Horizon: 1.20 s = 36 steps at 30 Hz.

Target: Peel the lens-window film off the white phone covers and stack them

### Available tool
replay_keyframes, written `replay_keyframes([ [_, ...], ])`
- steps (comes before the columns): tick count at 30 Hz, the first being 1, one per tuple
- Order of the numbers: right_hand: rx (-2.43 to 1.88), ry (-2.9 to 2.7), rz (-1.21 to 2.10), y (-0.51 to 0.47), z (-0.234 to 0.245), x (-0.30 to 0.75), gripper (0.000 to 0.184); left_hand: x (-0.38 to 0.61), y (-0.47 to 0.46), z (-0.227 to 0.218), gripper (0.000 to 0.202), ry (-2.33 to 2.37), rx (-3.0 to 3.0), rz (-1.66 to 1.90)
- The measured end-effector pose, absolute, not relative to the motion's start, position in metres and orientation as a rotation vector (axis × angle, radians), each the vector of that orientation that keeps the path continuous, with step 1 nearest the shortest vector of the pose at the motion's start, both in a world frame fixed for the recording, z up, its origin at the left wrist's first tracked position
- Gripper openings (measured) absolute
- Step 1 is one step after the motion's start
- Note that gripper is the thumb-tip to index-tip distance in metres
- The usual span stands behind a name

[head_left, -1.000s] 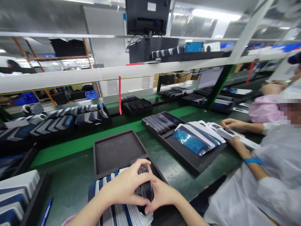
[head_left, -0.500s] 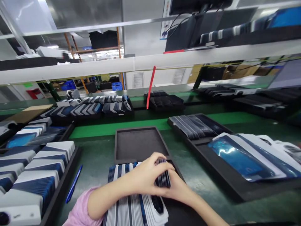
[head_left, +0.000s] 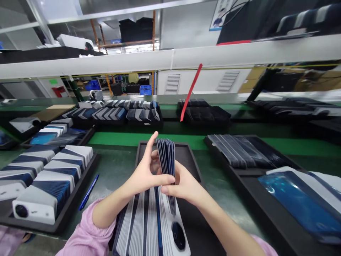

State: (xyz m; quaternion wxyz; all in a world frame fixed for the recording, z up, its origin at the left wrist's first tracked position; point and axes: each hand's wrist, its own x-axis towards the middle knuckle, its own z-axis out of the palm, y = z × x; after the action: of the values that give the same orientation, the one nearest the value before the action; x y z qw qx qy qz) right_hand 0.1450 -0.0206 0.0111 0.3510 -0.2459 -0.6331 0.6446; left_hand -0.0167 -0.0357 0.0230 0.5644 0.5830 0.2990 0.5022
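A stack of thin dark phone back covers (head_left: pixel 166 158) stands on edge between both my hands, lifted above the tray. My left hand (head_left: pixel 145 174) grips the stack from the left, thumb across its front and index finger pointing up. From the right, my right hand (head_left: pixel 183 183) pinches the lower part of the stack. Below them a row of white and blue back covers (head_left: pixel 149 222) lies overlapped in a black foam tray (head_left: pixel 190 160), whose far half holds nothing.
A blue pen (head_left: pixel 88 191) lies on the green belt left of the tray. Another tray of white and blue covers (head_left: pixel 48 177) sits at left. At right, a tray (head_left: pixel 255 177) holds dark covers and blue-filmed parts (head_left: pixel 301 202). More filled trays line the far side under a white rail.
Both hands lifted the dark stack up off the tray and stood it upright. The view swung left, so the person at the right has dropped out of the picture.
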Motion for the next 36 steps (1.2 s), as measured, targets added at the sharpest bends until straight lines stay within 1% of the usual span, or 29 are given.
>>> replay_keyframes([
  [3, -0.666, -1.601, 1.726, -0.018, 0.005, 0.143, 0.091, -0.020, -0.030, 0.024, 0.118, 0.708, 1.355, 1.172],
  [6, -0.703, -1.599, 1.753, -0.015, 0.000, 0.147, 0.093, -0.018, -0.024, 0.023, 0.114, 0.693, 1.360, 1.171],
  [9, -0.717, -1.565, 1.770, -0.013, -0.003, 0.150, 0.098, -0.016, -0.020, 0.021, 0.110, 0.682, 1.375, 1.144],
  [15, -0.762, -1.521, 1.804, -0.018, 0.004, 0.152, 0.106, -0.014, -0.023, 0.020, 0.111, 0.605, 1.345, 1.196],
  [18, -0.776, -1.554, 1.772, -0.022, 0.009, 0.152, 0.106, -0.015, -0.025, 0.019, 0.110, 0.563, 1.369, 1.190],
  [22, -0.737, -1.585, 1.733, -0.024, 0.010, 0.152, 0.099, -0.016, -0.027, 0.019, 0.107, 0.592, 1.366, 1.174],
  [26, -0.707, -1.586, 1.723, -0.024, 0.008, 0.153, 0.097, -0.016, -0.028, 0.021, 0.107, 0.605, 1.361, 1.175],
  [31, -0.692, -1.589, 1.747, -0.024, 0.008, 0.154, 0.102, -0.016, -0.027, 0.023, 0.108, 0.629, 1.365, 1.170],
  [36, -0.729, -1.596, 1.754, -0.024, 0.009, 0.154, 0.107, -0.016, -0.028, 0.023, 0.103, 0.641, 1.383, 1.162],
])
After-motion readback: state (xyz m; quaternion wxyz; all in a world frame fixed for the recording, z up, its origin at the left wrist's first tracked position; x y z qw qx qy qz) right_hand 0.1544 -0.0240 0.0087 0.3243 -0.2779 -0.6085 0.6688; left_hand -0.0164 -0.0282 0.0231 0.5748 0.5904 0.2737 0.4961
